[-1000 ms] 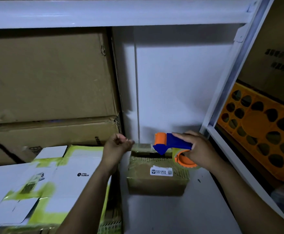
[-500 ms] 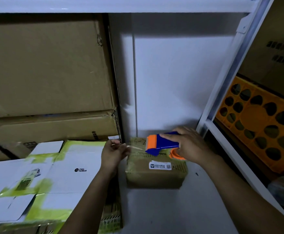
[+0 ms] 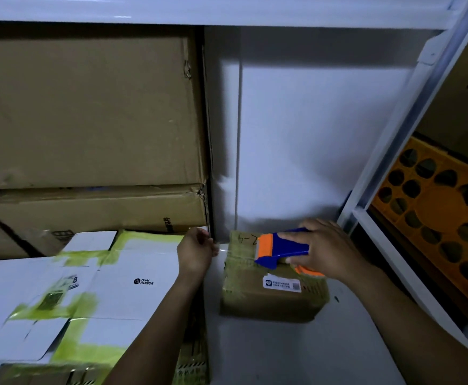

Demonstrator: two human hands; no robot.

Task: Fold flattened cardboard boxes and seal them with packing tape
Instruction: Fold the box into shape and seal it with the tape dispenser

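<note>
A small brown cardboard box [image 3: 271, 298] with a white label stands on the white shelf surface [image 3: 296, 354]. My right hand [image 3: 324, 250] grips a blue and orange tape dispenser [image 3: 280, 250] over the box's top. My left hand [image 3: 196, 252] is just left of the box, fingers pinched on the free end of a clear tape strip [image 3: 223, 249] stretched toward the dispenser. A stack of flattened white and yellow-green boxes [image 3: 88, 287] lies at the lower left.
Large brown cartons [image 3: 88, 120] are stacked at the back left. A white wall panel [image 3: 310, 134] rises behind the box. A white shelf post [image 3: 394, 151] slants on the right, with an orange perforated crate [image 3: 435, 218] beyond it.
The dispenser in my right hand has come down onto the box's top. My left hand stays beside the box's left edge, still pinching the tape end.
</note>
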